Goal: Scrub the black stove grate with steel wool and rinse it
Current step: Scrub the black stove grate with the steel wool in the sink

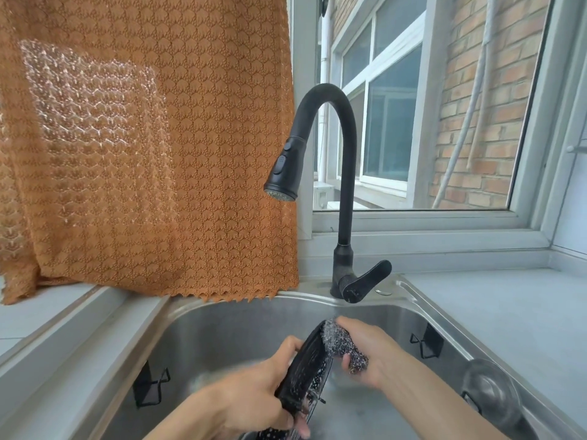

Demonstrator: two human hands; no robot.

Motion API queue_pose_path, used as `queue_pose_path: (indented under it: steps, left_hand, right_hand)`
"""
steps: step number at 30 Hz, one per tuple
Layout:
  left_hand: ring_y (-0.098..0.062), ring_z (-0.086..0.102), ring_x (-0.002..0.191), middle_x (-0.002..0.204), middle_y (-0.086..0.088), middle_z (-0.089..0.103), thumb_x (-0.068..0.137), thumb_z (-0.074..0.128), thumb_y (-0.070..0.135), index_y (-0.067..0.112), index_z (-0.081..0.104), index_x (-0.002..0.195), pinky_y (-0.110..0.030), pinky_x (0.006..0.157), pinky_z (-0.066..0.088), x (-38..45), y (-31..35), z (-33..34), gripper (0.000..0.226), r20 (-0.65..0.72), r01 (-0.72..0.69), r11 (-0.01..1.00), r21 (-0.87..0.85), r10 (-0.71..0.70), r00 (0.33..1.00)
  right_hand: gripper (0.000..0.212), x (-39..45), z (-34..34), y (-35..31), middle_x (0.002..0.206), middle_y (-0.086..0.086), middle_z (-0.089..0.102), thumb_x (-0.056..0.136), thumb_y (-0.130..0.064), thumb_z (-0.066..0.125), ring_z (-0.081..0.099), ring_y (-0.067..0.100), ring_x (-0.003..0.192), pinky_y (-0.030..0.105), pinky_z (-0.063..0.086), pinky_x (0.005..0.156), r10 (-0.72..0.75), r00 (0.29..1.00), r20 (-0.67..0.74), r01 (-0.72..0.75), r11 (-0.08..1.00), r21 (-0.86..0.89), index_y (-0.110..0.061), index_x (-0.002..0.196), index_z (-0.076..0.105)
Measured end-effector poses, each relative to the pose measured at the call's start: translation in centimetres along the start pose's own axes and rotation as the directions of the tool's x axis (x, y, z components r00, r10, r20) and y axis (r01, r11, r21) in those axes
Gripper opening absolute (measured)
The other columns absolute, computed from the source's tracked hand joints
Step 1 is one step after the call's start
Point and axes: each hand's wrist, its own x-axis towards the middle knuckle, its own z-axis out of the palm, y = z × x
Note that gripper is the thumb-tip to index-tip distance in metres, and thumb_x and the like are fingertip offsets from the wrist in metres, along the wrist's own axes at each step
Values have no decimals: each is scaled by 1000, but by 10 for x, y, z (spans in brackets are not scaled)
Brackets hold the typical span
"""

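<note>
The black stove grate (305, 373) is held on edge over the steel sink (222, 331), wet and speckled with suds. My left hand (254, 395) grips its lower left side, thumb on the rim. My right hand (365, 347) presses a grey wad of steel wool (341, 341) against the grate's upper right edge. The grate's lower end runs out of view behind my left hand.
A black gooseneck faucet (343, 173) stands behind the sink, its spray head (284, 173) pointing down with no water showing, its lever (365, 281) to the right. An orange knitted cloth (158, 154) hangs at left. Black clips (149, 389) sit on the sink walls. A glass lid (489, 389) lies at right.
</note>
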Motion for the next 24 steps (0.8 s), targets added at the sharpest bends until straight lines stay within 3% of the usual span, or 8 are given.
queue_pose_path:
  steps: [3, 8, 10, 13, 18, 20, 22, 24]
  left_hand:
    - [-12, 58, 73, 88, 4, 69, 79, 58, -2, 40, 38, 123, -28, 69, 44, 2, -3, -1, 64, 34, 11, 998, 62, -14, 999]
    - [-17, 61, 78, 110, -20, 69, 79, 52, -5, 35, 35, 127, -35, 73, 44, 0, -9, -7, 65, 35, -9, 997, 74, 7, 999]
    - [-20, 63, 82, 113, -23, 69, 79, 54, -5, 37, 36, 126, -38, 76, 46, 1, -12, -8, 66, 42, -23, 998, 57, 21, 999]
    - [-23, 65, 85, 104, -11, 71, 80, 60, -3, 39, 34, 130, -49, 83, 51, 6, -19, -7, 70, 29, -34, 998, 49, 33, 999]
    - [-22, 59, 82, 98, -7, 67, 75, 72, 12, 49, 31, 129, -48, 83, 50, 12, -25, -5, 78, -21, -15, 997, 71, 16, 1000]
    - [-19, 60, 87, 111, -10, 69, 71, 74, 24, 64, 26, 126, -50, 96, 53, 11, -25, -5, 83, -49, 21, 996, 83, -17, 999]
    - [-15, 65, 101, 126, 0, 66, 67, 73, 32, 68, 20, 129, -47, 108, 49, 8, -17, -5, 89, -39, 46, 993, 107, -42, 998]
    - [-3, 60, 121, 139, 17, 56, 65, 72, 37, 65, 13, 135, -31, 112, 46, 5, -8, -5, 95, 40, 39, 997, 70, -42, 998]
  right_hand:
    - [20, 10, -8, 0, 82, 14, 70, 95, -27, 67, 64, 25, 62, 17, 40, 32, 150, 988, 49, -149, 989, -17, -9, 103, 68]
    - [41, 13, -6, 2, 96, 24, 76, 101, -39, 56, 76, 43, 81, 25, 51, 40, 261, 955, 138, -236, 955, -178, -2, 116, 67]
    - [36, 11, -3, 2, 90, 25, 75, 102, -32, 56, 75, 42, 73, 27, 55, 43, 230, 960, 160, -213, 970, -115, 1, 112, 65]
    - [23, 10, -2, 1, 73, 23, 72, 100, -21, 61, 69, 35, 50, 29, 55, 42, 177, 975, 132, -182, 983, 25, 1, 107, 62]
    - [16, -3, 3, 0, 87, 22, 69, 96, -14, 68, 66, 32, 60, 27, 50, 46, 48, 994, 98, -54, 997, 63, -3, 105, 60]
    - [19, -10, 9, 0, 87, 21, 69, 92, -11, 71, 65, 31, 61, 27, 49, 46, -17, 996, 86, 14, 999, 43, -3, 105, 60]
    - [23, -16, 14, 1, 82, 18, 69, 90, -10, 75, 62, 29, 61, 26, 49, 44, -75, 994, 78, 75, 997, 12, -1, 106, 61]
    - [15, -21, 19, 3, 66, 12, 69, 89, -9, 76, 59, 24, 55, 27, 48, 45, -121, 989, 89, 123, 992, -23, -1, 94, 64]
